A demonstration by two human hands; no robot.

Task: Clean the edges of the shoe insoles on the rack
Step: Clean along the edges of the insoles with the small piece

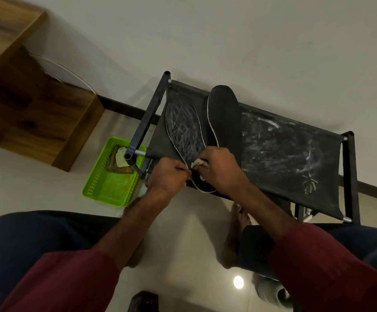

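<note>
black fabric-topped metal rack (284, 154), one, white-smeared. lime-green slotted plastic basket (108, 188), one, beside rack; contents indistinct. dark shoe insoles, two, on rack top: scribbled insole (183, 129), plain insole (225, 118), heels partly covered by hands. left hand (168, 176) pinches scribbled insole's edge; right hand (219, 170) clutches crumpled pale cloth (197, 163), mostly hidden.

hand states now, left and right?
Left hand: pinches the streaked insole at its heel edge.
Right hand: grips a crumpled wipe.
</note>
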